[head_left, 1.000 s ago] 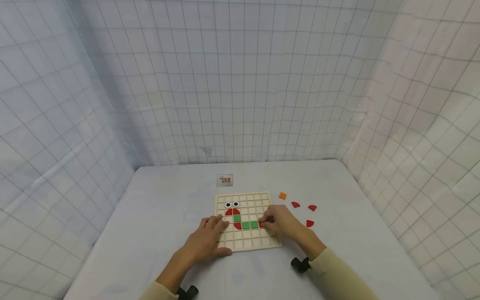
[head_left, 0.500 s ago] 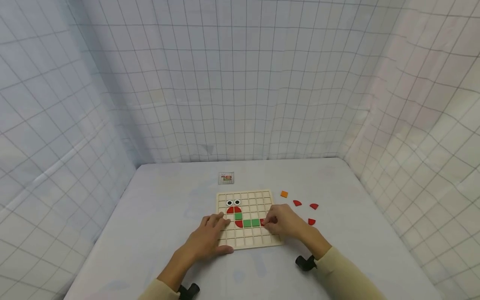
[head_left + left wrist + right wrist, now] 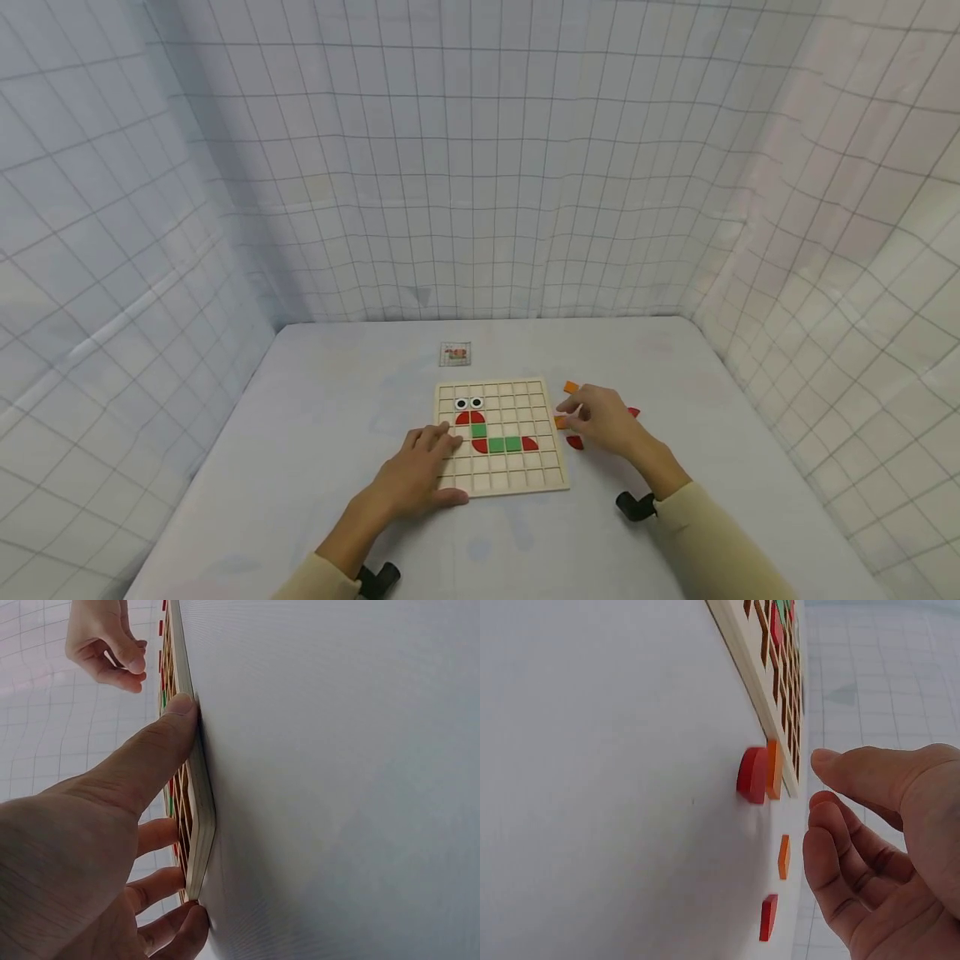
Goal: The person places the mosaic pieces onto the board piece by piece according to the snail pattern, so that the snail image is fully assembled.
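The right grip (image 3: 603, 419) stands loose, thumb and fingers parted, near an orange tile (image 3: 561, 423) and a red quarter piece (image 3: 575, 442) by the right edge of the grid board (image 3: 517, 480). The left grip (image 3: 415, 468) lies spread on the board's left side, thumb at its near edge. Green squares (image 3: 513, 444) sit in the grid; beyond, a picture card (image 3: 455, 354) lies on the worktop (image 3: 337, 392).

Both forearms (image 3: 352, 533) reach forward. The left grip (image 3: 411, 477) lies back upward, thumb (image 3: 142, 761) stretched away from its fingers (image 3: 156, 888); the right grip (image 3: 603, 423) hovers, fingers bent, thumb and forefinger tips apart (a narrow gap between them).
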